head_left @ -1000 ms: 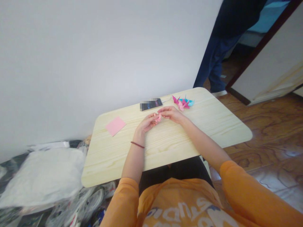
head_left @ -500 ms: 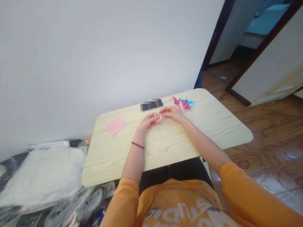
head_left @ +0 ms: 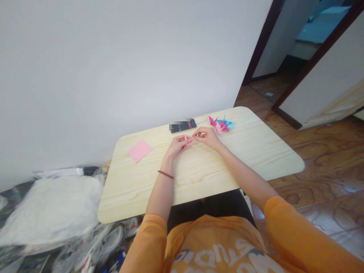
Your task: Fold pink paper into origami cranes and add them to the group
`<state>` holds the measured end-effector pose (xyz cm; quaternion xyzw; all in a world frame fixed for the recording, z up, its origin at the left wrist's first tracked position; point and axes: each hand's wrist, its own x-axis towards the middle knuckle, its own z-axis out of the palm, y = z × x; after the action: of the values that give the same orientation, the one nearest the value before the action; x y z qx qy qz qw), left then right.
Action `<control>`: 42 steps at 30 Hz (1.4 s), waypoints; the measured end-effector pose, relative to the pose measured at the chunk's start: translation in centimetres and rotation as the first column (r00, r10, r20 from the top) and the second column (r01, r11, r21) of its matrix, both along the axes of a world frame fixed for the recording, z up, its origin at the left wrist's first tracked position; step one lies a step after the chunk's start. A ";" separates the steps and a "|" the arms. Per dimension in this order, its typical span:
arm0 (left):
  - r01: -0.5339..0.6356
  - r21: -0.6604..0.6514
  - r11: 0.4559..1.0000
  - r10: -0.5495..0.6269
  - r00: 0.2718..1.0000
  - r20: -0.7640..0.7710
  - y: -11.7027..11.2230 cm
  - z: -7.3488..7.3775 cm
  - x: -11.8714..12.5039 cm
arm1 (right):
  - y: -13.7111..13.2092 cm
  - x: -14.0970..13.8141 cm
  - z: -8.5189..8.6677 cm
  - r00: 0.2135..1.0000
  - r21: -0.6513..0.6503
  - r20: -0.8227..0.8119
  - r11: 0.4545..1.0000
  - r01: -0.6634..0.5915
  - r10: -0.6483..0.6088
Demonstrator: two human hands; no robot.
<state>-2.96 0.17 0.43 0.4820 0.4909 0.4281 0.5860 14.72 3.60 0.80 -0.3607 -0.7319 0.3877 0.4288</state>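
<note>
Table: light wood-grain desk [head_left: 133,189], lower centre of the frame, against the wall
Crane pile: pink and blue origami cranes [head_left: 221,125], far edge, right of centre
Phone: dark smartphone [head_left: 182,126], far edge, just left of the cranes
Sheet: pink paper square [head_left: 139,151], left part of the desk, flat
Left hand: left hand [head_left: 178,146], fingers partly closed, pinching the folded pink paper
Right hand: right hand [head_left: 207,137], fingers partly closed, pinching the same piece
Workpiece: folded pink paper [head_left: 189,141], held between both hands above the desk, centre of the frame

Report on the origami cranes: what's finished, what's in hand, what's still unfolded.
Finished: a pile of pink and blue paper cranes sits beside the phone. In hand: a small pink folded paper, pinched between the left hand and right hand. Still unfolded: one flat pink paper square, lying on the table to the left.
</note>
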 end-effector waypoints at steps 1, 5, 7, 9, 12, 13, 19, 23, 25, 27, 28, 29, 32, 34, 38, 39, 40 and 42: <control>-0.010 0.018 1.000 0.010 1.000 -0.009 0.0 0.0 0.1 | 0.0 0.0 0.0 1.000 0.013 0.001 1.000 0.008 -0.008; -0.062 0.056 0.997 0.063 0.998 -0.018 -0.1 0.0 0.5 | -0.2 -0.2 0.2 0.999 0.032 -0.011 0.999 0.039 -0.038; -0.087 0.065 0.994 0.088 0.996 -0.007 -0.1 0.1 0.8 | -0.2 -0.2 0.2 0.998 0.035 -0.019 0.998 0.053 -0.053; -0.098 0.075 0.992 0.098 0.995 0.004 -0.1 0.0 1.1 | -0.2 -0.2 0.2 0.997 0.044 -0.026 0.997 0.071 -0.069; -0.123 0.109 0.986 0.122 0.992 0.015 0.0 -0.1 1.3 | 0.0 -0.3 0.0 0.995 0.050 -0.030 0.995 0.092 -0.090; -0.140 0.126 0.982 0.140 0.990 0.013 0.0 -0.2 1.4 | 0.1 -0.3 -0.1 0.995 0.043 -0.029 0.994 0.098 -0.096; -0.255 0.274 0.927 0.289 0.953 -0.090 0.4 -0.8 1.9 | 0.3 -0.3 -0.3 0.994 -0.013 -0.036 0.994 0.107 -0.107; -0.286 0.366 0.886 0.367 0.913 -0.176 0.2 -0.7 2.0 | 0.2 -0.4 -0.3 0.993 -0.021 -0.043 0.994 0.111 -0.112; -0.290 0.384 0.877 0.389 0.897 -0.211 0.0 -0.5 2.1 | 0.2 -0.4 -0.4 0.992 -0.021 -0.047 0.993 0.117 -0.118; -0.299 0.376 0.877 0.398 0.891 -0.220 -0.2 -0.3 2.1 | 0.1 -0.5 -0.4 0.993 -0.027 -0.044 0.993 0.111 -0.112; -0.304 0.366 0.880 0.397 0.892 -0.215 -0.3 -0.2 2.1 | 0.1 -0.5 -0.5 0.993 -0.031 -0.041 0.994 0.108 -0.109; -0.304 0.356 0.884 0.391 0.897 -0.205 -0.3 -0.2 2.1 | 0.1 -0.6 -0.5 0.994 -0.034 -0.037 0.994 0.106 -0.107; -0.292 0.357 0.887 0.370 0.913 -0.174 -0.2 -0.3 2.0 | 0.1 -0.6 -0.6 0.993 -0.022 -0.039 0.994 0.111 -0.112; -0.290 0.379 0.879 0.378 0.908 -0.182 0.0 -0.5 1.9 | 0.2 -0.6 -0.7 0.992 -0.002 -0.050 0.993 0.120 -0.120; -0.274 0.406 0.872 0.376 0.906 -0.194 0.4 -1.1 1.7 | 0.3 -0.7 -0.9 0.988 0.031 -0.072 0.990 0.137 -0.135; -0.271 0.405 0.873 0.368 0.911 -0.184 0.4 -1.2 1.7 | 0.3 -0.7 -0.9 0.988 0.033 -0.075 0.990 0.137 -0.134; -0.273 0.402 0.874 0.366 0.914 -0.175 0.4 -1.2 1.7 | 0.3 -0.7 -0.9 0.988 0.032 -0.078 0.990 0.136 -0.133; -0.293 0.400 0.868 0.382 0.910 -0.163 0.4 -1.2 1.8 | 0.2 -0.7 -0.9 0.988 0.028 -0.075 0.991 0.134 -0.132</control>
<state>-1.13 0.55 -0.75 0.5364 0.5456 0.5478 0.3383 14.03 3.83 -0.06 -0.3874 -0.6962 0.3591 0.4861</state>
